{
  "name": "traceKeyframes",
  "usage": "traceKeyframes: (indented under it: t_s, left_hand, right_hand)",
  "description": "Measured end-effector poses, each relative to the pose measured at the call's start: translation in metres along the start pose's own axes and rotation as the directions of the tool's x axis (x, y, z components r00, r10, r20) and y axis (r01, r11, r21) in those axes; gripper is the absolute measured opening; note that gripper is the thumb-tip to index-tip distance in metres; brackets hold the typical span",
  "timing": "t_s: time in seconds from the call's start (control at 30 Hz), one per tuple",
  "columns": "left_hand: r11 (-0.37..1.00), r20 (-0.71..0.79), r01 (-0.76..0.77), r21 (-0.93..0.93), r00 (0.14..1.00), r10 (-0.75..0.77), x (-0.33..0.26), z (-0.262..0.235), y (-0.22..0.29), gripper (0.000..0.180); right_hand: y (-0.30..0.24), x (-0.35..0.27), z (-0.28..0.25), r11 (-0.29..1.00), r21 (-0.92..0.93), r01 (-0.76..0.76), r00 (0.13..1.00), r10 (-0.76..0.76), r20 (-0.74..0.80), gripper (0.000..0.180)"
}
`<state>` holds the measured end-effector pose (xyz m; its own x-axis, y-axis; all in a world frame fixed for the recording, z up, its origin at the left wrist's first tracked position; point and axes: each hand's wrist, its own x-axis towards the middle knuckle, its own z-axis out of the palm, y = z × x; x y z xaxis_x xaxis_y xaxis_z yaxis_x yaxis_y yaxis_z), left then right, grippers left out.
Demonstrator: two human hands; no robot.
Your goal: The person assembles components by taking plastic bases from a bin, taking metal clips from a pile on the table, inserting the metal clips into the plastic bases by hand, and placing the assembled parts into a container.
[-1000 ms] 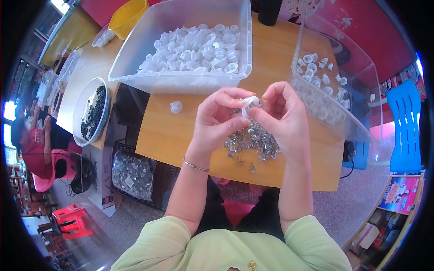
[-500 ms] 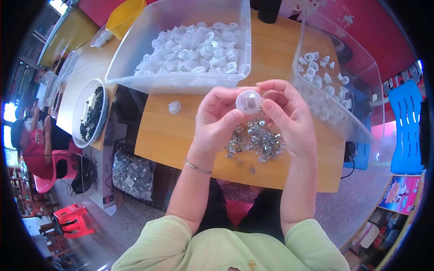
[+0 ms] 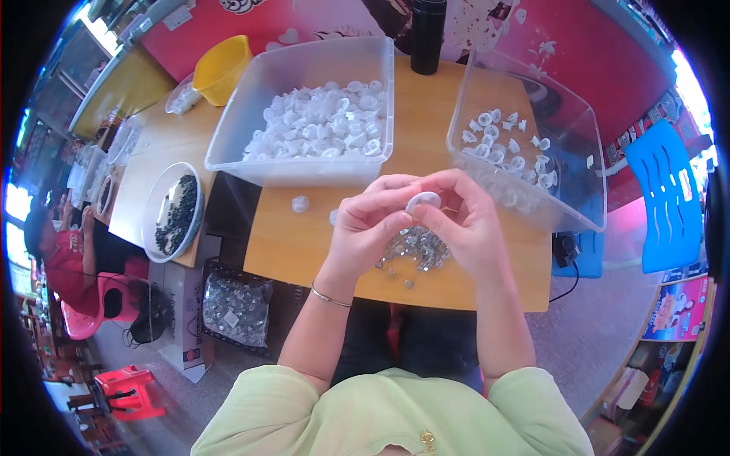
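Between both hands, above the wooden table [image 3: 304,258], is a small round white plastic cap [image 3: 423,201], tilted so its disc shows foreshortened. My left hand [image 3: 370,216] is closed on its left side, thumb and fingers pinching. My right hand [image 3: 461,216] grips the other side, the thumb against its lower edge. Just below the hands lies a pile of small shiny metal pieces [image 3: 418,251], partly hidden by them. One loose white plastic piece [image 3: 300,204] rests on the table to the left, and another [image 3: 333,217] shows beside my left wrist.
A clear bin [image 3: 228,152] full of white pieces stands behind my left hand; another clear bin [image 3: 597,152] with fewer is at right. A bowl of dark pieces [image 3: 199,220], a yellow basin [image 3: 220,72] and a black bottle [image 3: 427,38] are around. A seated person [image 3: 68,258] works at far left.
The cap has turned from facing up toward me to a more edge-on tilt. My right fingers have shifted around it. The whole view has moved, with more of the wall showing.
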<state>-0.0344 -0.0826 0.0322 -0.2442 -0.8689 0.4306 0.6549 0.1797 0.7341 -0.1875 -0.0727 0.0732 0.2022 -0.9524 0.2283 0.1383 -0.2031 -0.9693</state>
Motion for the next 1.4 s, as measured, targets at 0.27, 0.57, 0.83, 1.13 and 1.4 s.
traceKeyframes:
  t_s: [0.27, 0.57, 0.83, 1.13, 1.4]
  left_hand:
    - [0.943, 0.011, -0.011, 0.334, 1.0, 0.008, -0.043, 0.012, 0.025, 0.028]
    - [0.966, 0.023, -0.064, 0.249, 0.998, 0.06, -0.031, 0.012, 0.019, 0.028]
    - [0.965, 0.103, -0.095, 0.243, 0.992, 0.071, -0.023, 0.037, 0.028, 0.029]
    - [0.959, -0.01, -0.037, 0.283, 0.999, 0.041, -0.065, 0.051, 0.016, 0.028]
    - [0.972, -0.169, 0.223, -0.073, 0.958, -0.233, -0.078, 0.047, 0.011, 0.027]
  right_hand:
    - [-0.003, -0.044, 0.023, 0.995, 0.095, -0.009, 1.0, 0.011, -0.026, 0.014]
    - [0.0, -0.029, 0.012, 0.989, 0.043, 0.14, 0.989, -0.141, 0.033, 0.018]
    - [-0.017, -0.04, 0.008, 0.971, 0.091, 0.221, 0.975, -0.222, 0.001, 0.02]
    - [0.005, -0.081, 0.017, 0.99, 0.053, 0.128, 0.991, -0.125, -0.048, 0.02]
    - [0.012, -0.086, 0.001, 0.994, 0.065, 0.086, 0.993, -0.091, 0.069, 0.031]
